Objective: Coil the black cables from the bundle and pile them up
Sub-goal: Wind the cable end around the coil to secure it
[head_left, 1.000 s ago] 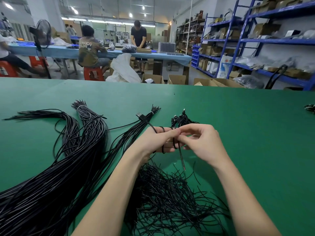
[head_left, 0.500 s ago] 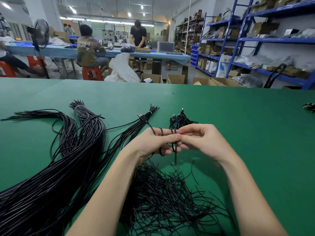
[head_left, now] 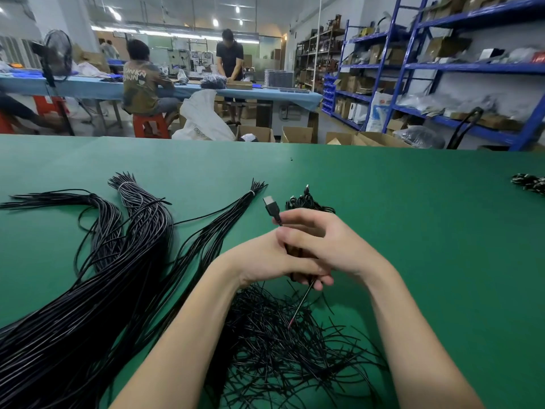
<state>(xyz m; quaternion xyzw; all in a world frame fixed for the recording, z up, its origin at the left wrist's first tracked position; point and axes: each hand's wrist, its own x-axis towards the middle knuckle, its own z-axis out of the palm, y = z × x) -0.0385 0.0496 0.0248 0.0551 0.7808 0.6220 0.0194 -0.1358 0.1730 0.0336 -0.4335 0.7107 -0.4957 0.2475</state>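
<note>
Cables, black, uncoiled bundle: largest item, on the green table at your nine o'clock. Its long axis runs from seven o'clock up to twelve, fanning into banded tips. Your left hand is the nearer one, so the next cable is likely its to fetch.

Short black ties, loose heap: at six o'clock, directly beneath both wrists.

Finished coils, small pile: at twelve o'clock, just beyond your fingers. This looks like the drop point for the coil in hand, a short reach forward.

Left hand: clenched around the coil in progress, which is mostly hidden in the palm.

Right hand: laid over the left, fingers curled onto the same coil. A thin tie trails out below toward six o'clock.

USB plug: smallest item, standing out of the grip toward eleven o'clock.

Change from a second ago: the loops were then visible around your left fingers; both hands have since closed over them, and the plug end has risen clear above your knuckles.
</note>
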